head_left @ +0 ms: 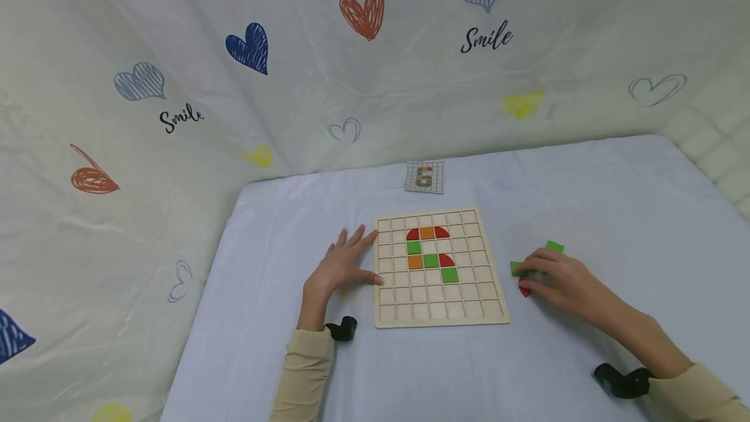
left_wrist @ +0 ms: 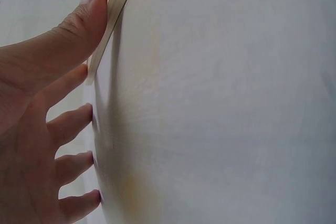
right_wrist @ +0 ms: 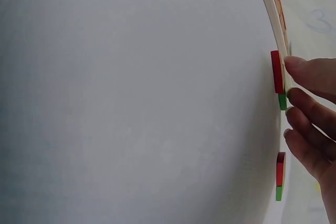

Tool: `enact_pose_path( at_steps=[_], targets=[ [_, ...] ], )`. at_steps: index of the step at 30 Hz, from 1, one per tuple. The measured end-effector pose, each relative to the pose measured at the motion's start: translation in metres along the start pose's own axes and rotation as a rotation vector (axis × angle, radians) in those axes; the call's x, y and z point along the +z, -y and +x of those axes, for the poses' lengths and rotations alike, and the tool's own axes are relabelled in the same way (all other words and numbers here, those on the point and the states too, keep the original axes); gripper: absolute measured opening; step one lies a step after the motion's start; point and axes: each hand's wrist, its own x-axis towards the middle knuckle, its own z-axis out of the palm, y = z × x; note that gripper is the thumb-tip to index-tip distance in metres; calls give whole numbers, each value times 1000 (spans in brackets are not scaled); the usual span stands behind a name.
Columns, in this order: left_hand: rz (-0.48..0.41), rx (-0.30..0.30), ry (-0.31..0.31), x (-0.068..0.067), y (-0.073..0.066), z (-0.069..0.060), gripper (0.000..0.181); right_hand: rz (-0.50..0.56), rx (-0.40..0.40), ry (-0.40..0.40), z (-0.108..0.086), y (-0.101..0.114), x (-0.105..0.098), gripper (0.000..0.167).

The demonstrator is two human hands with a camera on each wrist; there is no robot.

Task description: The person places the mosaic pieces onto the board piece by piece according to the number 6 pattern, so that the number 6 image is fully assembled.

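Altogether, eight tiles [head_left: 430, 260] on one gridded board [head_left: 437, 294]

Soft, diffuse light casts faint shadows on the cloth [left_wrist: 236, 103] beside the left fingers [left_wrist: 71, 125]; wrist views look dimmer, hazy.

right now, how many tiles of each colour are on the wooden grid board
Red tiles: 3
Orange tiles: 2
Green tiles: 3
Total on the board: 8
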Motion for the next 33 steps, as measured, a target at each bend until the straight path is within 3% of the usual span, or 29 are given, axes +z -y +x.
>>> enact_pose_path(
  at_steps=[10,18,21,27,33],
  targets=[
    [4,3,-2,0,1,-2,103,-35,121,97,-3,3,-6,36],
    [12,-7,4,2,2,-1,105,-147,322,294,3,15,-14,30],
    [7,-8,4,2,2,-1,105,-176,371,334,5,19,-16,30],
    [-1,-1,-3,2,3,0,103,-173,390,346,7,20,-17,27],
    [6,-2,-4,3,3,1,104,-121,338,296,8,23,-14,29]
  ],
)
